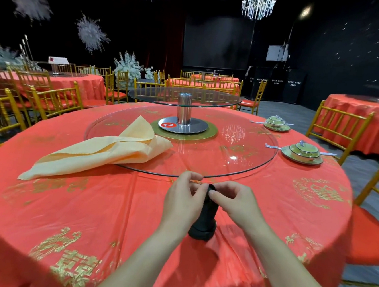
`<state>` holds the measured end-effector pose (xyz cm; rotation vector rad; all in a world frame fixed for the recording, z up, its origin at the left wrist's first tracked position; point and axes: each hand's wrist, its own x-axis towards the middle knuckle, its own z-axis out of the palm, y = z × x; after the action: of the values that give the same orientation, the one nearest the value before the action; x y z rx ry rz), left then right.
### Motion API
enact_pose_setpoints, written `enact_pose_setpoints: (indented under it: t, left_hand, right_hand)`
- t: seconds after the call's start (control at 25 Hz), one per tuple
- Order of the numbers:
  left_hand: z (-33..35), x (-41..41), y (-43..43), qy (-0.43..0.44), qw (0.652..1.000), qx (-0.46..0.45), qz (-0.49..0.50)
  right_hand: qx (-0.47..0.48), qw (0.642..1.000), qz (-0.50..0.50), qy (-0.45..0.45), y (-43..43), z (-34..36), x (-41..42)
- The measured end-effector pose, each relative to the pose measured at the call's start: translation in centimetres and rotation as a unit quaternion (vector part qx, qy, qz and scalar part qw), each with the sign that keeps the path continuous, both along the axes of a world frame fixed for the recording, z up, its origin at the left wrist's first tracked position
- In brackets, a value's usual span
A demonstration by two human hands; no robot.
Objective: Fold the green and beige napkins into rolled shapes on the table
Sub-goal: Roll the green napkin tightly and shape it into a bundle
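A dark green napkin (pixel 204 223), rolled into an upright column, stands on the red tablecloth (pixel 84 214) near the table's front. My left hand (pixel 183 200) and my right hand (pixel 235 205) both pinch its top end from either side. The beige napkin (pixel 104 151) lies loosely folded to the left, half on the glass turntable (pixel 240 157) and half on the cloth, touched by neither hand.
Two green lidded bowl settings (pixel 303 152) (pixel 277 124) sit at the table's right rim. A metal post (pixel 184 110) at the centre carries a smaller glass tier. Gold chairs (pixel 338 125) ring the table; other red tables stand behind.
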<state>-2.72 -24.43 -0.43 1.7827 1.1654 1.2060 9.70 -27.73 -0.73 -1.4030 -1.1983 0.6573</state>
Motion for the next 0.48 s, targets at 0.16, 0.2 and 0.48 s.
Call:
enact_pose_setpoints:
  t: [0.16, 0.2, 0.48]
  left_hand:
    - [-0.7, -0.3, -0.1, 0.006, 1.000, 0.003, -0.014]
    - [-0.9, -0.4, -0.2, 0.013, 1.000, 0.006, -0.016]
    - [-3.7, -4.7, 1.7, 0.047, 0.998, -0.021, 0.037]
  right_hand:
    - [-0.027, 0.999, -0.018, 0.017, 0.0, 0.4, 0.2]
    - [-0.031, 0.999, -0.027, 0.005, 0.1, 0.4, 0.4]
    - [-0.108, 0.976, -0.129, 0.136, 0.6, -2.3, 2.9]
